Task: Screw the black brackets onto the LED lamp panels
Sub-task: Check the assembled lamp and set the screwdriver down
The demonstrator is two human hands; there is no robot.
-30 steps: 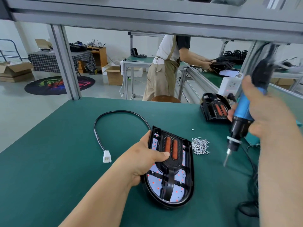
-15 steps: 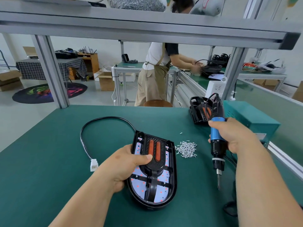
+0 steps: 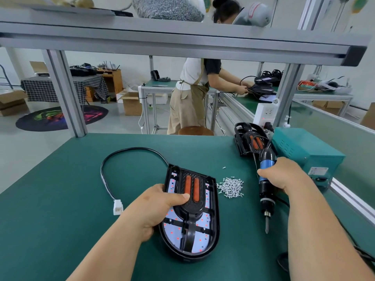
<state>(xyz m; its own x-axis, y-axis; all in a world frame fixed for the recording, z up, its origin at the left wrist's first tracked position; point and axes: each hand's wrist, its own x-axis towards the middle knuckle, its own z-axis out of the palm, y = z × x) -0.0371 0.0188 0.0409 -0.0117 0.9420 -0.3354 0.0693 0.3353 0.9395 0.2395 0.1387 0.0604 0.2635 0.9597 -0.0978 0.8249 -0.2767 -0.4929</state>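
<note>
Lower centre, my left hand grips the lamp panel, thumb on its black bracket. Right of it my right hand clasps the screwdriver, tip down; a screw pile lies between.

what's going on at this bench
A person is assembling an LED lamp panel on the green bench. The left hand grips the panel, thumb on its black bracket. The right hand holds an electric screwdriver beside it, bit pointing down, clear of the panel. Loose screws lie between them.
</note>
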